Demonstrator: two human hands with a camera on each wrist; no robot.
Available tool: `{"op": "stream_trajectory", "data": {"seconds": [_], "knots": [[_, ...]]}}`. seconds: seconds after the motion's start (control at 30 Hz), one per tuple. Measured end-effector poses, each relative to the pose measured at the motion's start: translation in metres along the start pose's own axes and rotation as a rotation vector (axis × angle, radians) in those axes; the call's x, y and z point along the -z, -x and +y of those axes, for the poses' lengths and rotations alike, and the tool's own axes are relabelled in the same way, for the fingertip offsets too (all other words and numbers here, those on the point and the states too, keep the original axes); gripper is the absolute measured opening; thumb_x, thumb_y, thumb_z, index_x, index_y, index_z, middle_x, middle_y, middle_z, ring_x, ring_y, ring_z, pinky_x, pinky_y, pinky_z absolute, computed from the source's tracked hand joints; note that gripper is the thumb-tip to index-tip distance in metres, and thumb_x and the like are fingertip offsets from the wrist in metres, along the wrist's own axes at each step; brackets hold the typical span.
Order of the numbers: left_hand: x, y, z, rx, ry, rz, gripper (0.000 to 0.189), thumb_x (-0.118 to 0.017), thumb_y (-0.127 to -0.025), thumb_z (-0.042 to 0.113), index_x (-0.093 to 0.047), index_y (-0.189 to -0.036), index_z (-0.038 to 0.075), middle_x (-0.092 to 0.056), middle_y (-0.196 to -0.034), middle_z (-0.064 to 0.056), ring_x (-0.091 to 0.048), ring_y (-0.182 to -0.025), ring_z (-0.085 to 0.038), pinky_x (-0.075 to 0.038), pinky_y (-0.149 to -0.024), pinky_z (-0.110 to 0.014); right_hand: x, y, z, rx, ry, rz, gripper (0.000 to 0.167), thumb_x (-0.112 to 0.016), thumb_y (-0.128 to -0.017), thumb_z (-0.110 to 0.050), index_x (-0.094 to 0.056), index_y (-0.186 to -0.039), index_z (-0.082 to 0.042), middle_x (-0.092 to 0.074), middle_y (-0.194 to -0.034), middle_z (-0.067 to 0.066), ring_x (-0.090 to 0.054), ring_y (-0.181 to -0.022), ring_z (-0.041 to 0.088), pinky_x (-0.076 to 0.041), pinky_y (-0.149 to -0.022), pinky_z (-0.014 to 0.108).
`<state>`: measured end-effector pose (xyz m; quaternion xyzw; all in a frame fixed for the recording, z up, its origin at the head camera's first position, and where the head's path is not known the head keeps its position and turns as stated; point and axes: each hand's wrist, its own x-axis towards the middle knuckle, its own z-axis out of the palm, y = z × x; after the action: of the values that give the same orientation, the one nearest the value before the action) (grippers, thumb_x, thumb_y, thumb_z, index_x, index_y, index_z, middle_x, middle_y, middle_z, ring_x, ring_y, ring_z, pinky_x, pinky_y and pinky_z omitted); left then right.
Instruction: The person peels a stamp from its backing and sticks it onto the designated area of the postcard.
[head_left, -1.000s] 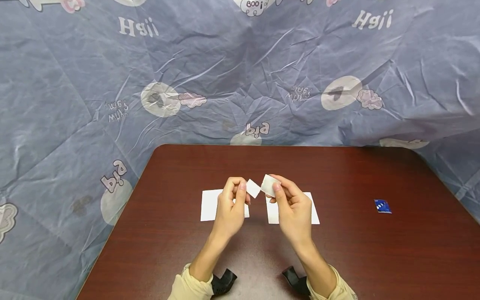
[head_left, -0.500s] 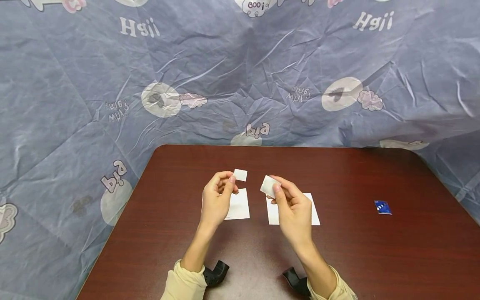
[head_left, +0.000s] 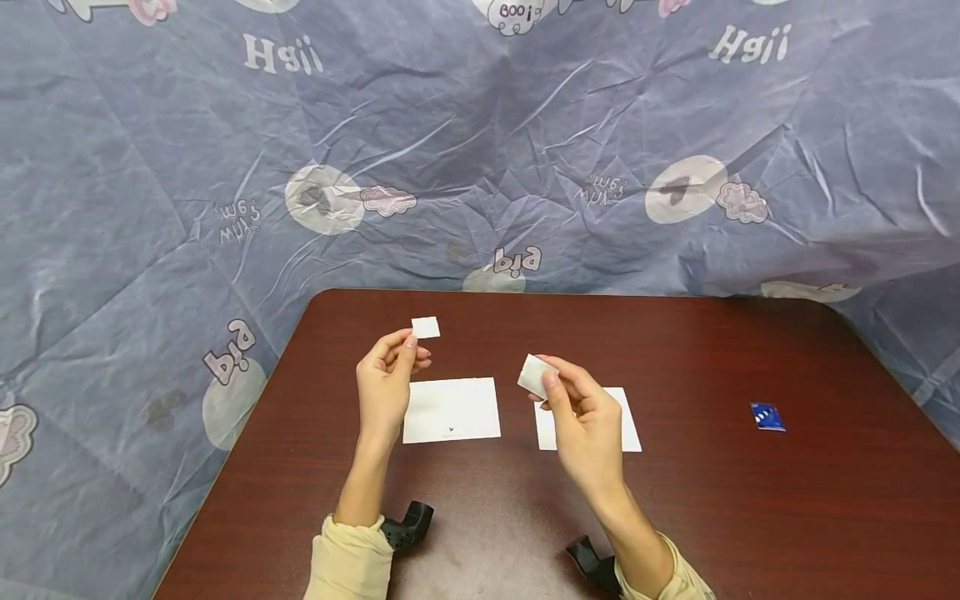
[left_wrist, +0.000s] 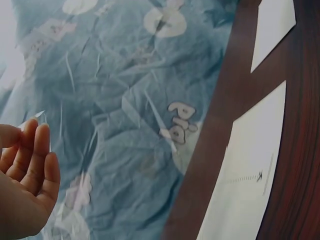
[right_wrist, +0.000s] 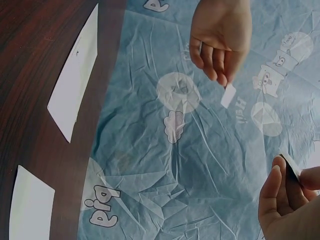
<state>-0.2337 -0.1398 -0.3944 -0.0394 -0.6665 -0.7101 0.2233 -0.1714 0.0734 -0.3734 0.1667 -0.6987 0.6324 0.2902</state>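
Note:
Raised over the left side of the table, my left hand (head_left: 384,383) pinches a small white square of paper (head_left: 426,327) by its lower left corner, between thumb and fingertips. My right hand (head_left: 588,417) grips a small off-white square piece (head_left: 535,375) between thumb and fingers; its side seen in the right wrist view looks dark. Below and between the hands lies a white sheet (head_left: 452,408) with a small dark printed mark near its front edge. A second white sheet (head_left: 630,421) lies behind the right hand, partly hidden by it.
A small blue packet (head_left: 767,416) lies on the right part of the dark red wooden table (head_left: 705,350). Behind the table hangs a wrinkled blue printed cloth (head_left: 480,150). Black devices (head_left: 408,525) are worn at both wrists.
My left hand has moved left and away from the right hand, lifting its small paper square along and uncovering the left sheet. My right hand has stayed nearly in place, still holding its piece.

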Motion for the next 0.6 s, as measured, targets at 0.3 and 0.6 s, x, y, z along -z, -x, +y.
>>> {"op": "stream_trajectory", "data": {"seconds": [0.3,0.6], "knots": [[0.022,-0.011,-0.013,0.051,-0.003,0.07,0.02,-0.055,-0.096,0.003,-0.061,-0.111,-0.009,-0.065,-0.073,-0.002,-0.066,-0.065,-0.011,-0.052,-0.066,-0.024,0.0,0.001,-0.001,0.023,0.032,-0.012,0.019,-0.056,-0.092,0.007,-0.067,-0.108,0.004,-0.069,-0.085,0.017,-0.064,-0.067,0.008,-0.051,-0.061,0.022],[0.044,-0.018,-0.023,0.11,-0.035,0.088,0.023,-0.055,-0.097,0.008,-0.06,-0.115,-0.006,-0.065,-0.072,0.003,-0.066,-0.067,-0.01,-0.052,-0.068,-0.025,0.0,0.001,-0.001,0.024,0.027,-0.023,0.02,-0.055,-0.093,0.007,-0.066,-0.109,0.005,-0.069,-0.089,0.017,-0.064,-0.069,0.008,-0.051,-0.061,0.023]]}}
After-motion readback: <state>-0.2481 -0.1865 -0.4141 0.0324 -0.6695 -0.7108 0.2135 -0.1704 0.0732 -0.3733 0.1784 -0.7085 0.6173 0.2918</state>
